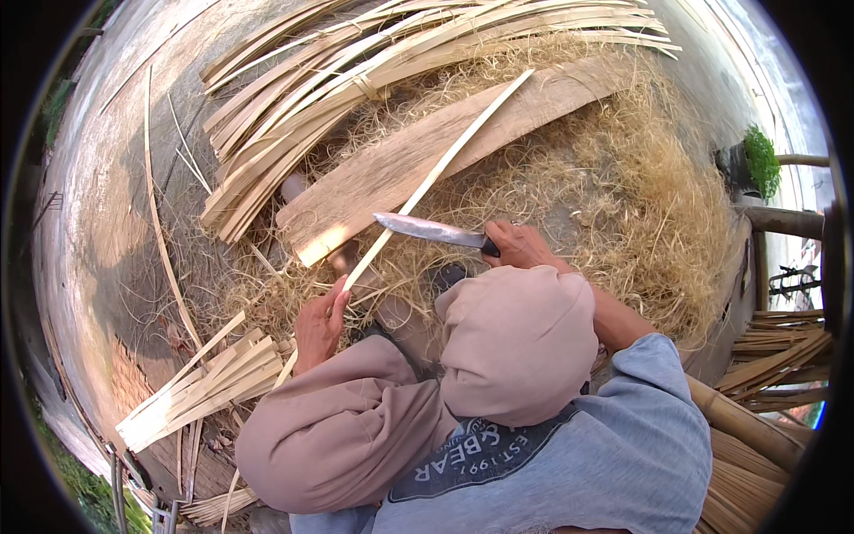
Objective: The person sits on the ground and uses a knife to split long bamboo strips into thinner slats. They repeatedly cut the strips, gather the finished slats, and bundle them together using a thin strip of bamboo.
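Observation:
My left hand [320, 327] is closed around a long pale bamboo strip [454, 151], which slants away from me to the far right. The strip's far part lies over a wide wooden board [365, 203]. In my right hand [523, 246] is the black handle of a knife [431, 230]. Its long blade points left, and its tip end crosses the strip just beyond my left hand. Whether the blade touches the strip or only passes over it, I cannot tell. Curly thin shavings [587, 196] lie around and under the board.
A big bundle of bamboo strips [329, 98] lies beyond the board. A smaller stack [200, 396] is at the near left. More strips [774, 351] and bamboo poles [743, 418] are at the right. My bent knees [520, 343] are close below the hands. A green plant [761, 162] stands far right.

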Motion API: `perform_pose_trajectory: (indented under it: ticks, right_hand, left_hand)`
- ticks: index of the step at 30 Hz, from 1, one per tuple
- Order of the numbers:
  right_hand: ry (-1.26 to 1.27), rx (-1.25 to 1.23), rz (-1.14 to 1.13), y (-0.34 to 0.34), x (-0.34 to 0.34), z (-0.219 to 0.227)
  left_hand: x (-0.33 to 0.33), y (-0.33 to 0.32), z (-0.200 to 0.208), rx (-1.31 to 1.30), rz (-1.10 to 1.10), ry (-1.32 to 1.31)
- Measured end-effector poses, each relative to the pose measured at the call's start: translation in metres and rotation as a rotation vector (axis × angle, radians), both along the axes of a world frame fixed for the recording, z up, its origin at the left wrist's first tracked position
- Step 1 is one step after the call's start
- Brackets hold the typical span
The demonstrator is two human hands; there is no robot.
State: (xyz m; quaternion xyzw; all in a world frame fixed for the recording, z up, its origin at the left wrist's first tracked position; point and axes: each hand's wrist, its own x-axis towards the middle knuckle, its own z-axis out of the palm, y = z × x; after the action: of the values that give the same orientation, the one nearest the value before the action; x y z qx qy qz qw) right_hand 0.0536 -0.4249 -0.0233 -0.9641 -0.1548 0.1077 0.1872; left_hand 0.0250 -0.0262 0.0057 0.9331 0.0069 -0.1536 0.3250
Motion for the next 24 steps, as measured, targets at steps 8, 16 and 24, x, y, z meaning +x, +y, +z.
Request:
perform_pose_trajectory:
  ticks: [8,16,24]
  right_hand:
    - [0.056,-0.073,-0.071,-0.001,0.011,-0.001]
    - [0.010,-0.197,-0.728,-0.173,0.135,-0.023]
    - [-0.016,-0.264,-0.615,-0.129,0.123,-0.018]
  left_hand:
    - [0.000,0.009,0.007,0.094,-0.034,0.042]
    - [-0.039,0.057,-0.010,-0.010,0.058,0.029]
    - [-0.048,0.074,0.001,0.243,-0.015,0.025]
